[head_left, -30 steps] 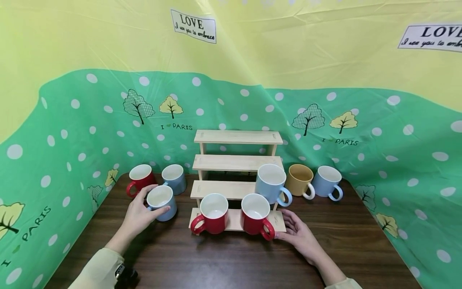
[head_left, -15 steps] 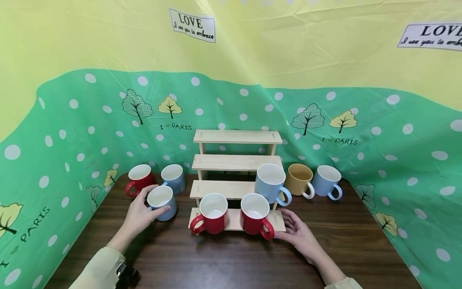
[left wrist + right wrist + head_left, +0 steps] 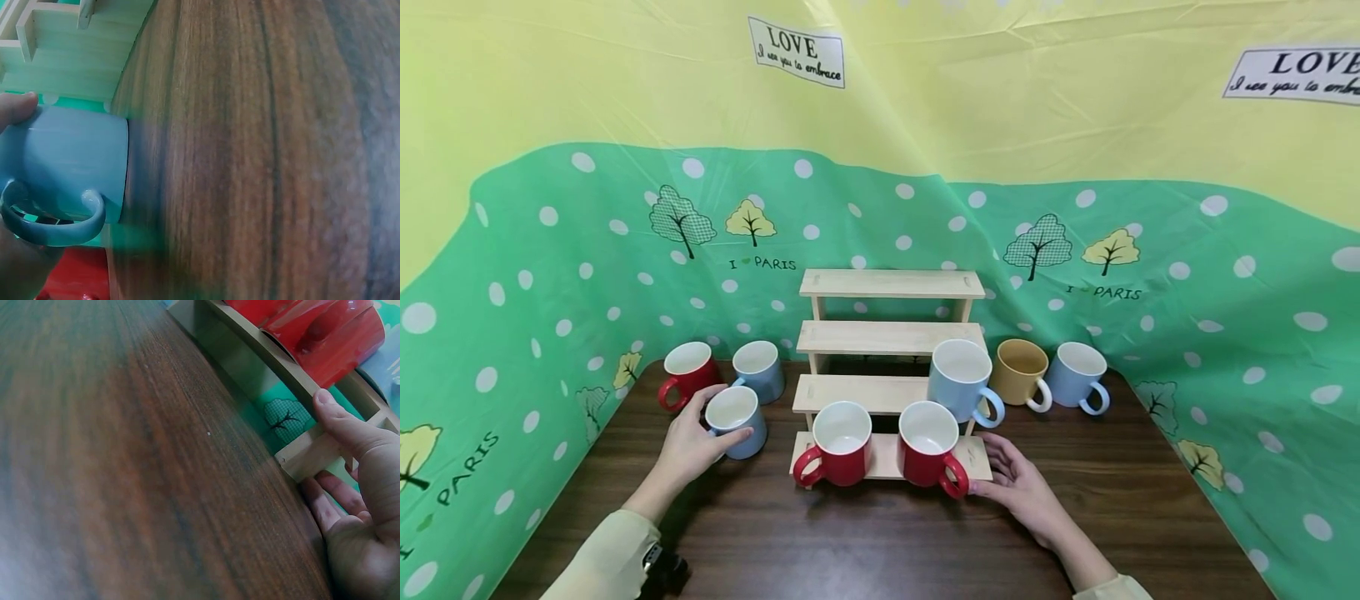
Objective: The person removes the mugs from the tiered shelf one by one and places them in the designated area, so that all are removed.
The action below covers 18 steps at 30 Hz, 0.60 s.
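Note:
My left hand (image 3: 696, 435) grips a light blue mug (image 3: 737, 421), thumb on its near side and fingers round the far left. In the left wrist view the mug's handle (image 3: 59, 232) lies by the palm. My right hand (image 3: 1018, 483) holds the right end of a stepped wooden rack (image 3: 891, 337), its thumb (image 3: 331, 406) on the bottom step's front edge and fingers curled behind the leg. On that step stand two red mugs, one at left (image 3: 847, 460) and one at right (image 3: 921, 457). A larger light blue mug (image 3: 955, 392) stands on the second step's right end.
Behind my left hand are a red mug (image 3: 700, 375) and a blue mug (image 3: 766, 379) on the dark wooden table (image 3: 850, 550). Right of the rack stand a tan mug (image 3: 1017, 383) and another blue mug (image 3: 1071, 383). A patterned cloth (image 3: 880, 167) hangs behind.
Both hands keep their hold and place. The head view has shifted very slightly; the mugs and the rack stay where they were.

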Tool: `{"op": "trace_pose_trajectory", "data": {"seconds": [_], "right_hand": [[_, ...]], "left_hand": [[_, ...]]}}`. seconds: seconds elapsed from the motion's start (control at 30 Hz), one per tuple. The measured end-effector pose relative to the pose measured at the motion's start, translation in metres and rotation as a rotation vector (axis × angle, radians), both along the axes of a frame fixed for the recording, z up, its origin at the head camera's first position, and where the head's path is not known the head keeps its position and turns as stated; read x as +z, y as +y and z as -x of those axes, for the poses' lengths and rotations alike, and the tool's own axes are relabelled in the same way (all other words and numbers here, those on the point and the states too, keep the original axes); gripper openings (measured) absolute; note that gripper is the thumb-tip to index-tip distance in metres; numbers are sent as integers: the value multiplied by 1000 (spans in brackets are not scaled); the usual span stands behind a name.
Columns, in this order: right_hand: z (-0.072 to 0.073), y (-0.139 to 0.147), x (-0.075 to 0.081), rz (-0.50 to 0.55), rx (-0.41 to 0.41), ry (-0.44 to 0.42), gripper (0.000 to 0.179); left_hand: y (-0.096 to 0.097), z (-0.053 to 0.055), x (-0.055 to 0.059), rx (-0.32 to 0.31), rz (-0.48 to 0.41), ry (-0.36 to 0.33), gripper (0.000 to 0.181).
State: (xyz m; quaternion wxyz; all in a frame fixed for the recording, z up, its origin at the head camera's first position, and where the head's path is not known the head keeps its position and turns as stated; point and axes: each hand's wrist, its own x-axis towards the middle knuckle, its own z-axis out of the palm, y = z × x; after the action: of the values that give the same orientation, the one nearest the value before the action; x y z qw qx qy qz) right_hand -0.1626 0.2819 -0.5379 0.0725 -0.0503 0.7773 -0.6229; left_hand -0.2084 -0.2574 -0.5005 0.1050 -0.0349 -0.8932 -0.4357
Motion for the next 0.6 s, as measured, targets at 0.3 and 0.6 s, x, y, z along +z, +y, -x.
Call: {"op": "trace_pose_trajectory", "data": {"seconds": [0.3,0.6], "right_hand": [[0,0,1,-4,-1,1,84],[-1,0,0,-11,-3,-2,84]], "left_hand": [[1,-2,3,-6,22,-9,90],[3,-5,10,-10,65,-21,95]]}}
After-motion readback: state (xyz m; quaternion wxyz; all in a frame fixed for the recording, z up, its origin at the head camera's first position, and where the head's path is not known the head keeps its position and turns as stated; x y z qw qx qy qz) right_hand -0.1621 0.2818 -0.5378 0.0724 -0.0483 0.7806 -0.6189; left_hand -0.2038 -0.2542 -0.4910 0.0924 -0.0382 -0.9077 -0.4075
